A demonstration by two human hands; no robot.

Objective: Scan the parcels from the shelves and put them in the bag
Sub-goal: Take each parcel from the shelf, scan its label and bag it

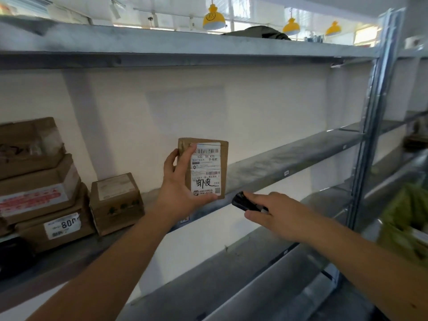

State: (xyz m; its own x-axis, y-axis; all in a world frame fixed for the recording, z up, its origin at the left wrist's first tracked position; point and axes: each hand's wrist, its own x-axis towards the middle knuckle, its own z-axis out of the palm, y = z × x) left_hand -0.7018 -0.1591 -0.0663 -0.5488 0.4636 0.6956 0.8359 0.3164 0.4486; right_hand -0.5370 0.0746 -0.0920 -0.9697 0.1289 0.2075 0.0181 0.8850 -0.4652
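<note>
The parcel [203, 169] was a small, flat brown cardboard packet, held upright in front of the middle shelf [289, 158] with its face turned toward the camera. A white shipping label [206, 170] covered most of that face, printed with barcodes near the top and middle, a QR code at the lower right, and bold black handwritten characters across the lower part. The left hand [179, 184] grasped the packet from its left side, the thumb laid over the upper left corner and the other fingers wrapped beneath its bottom edge, the forearm reaching up from below. The right hand [275, 214] was extended just below and to the right of the parcel, palm down, gripping a small black handheld scanner [243, 201] whose front end pointed toward the packet's lower edge. To the left, on the same shelf, sat a stack of cardboard boxes [39, 181] and a smaller box [115, 202] beside it.
</note>
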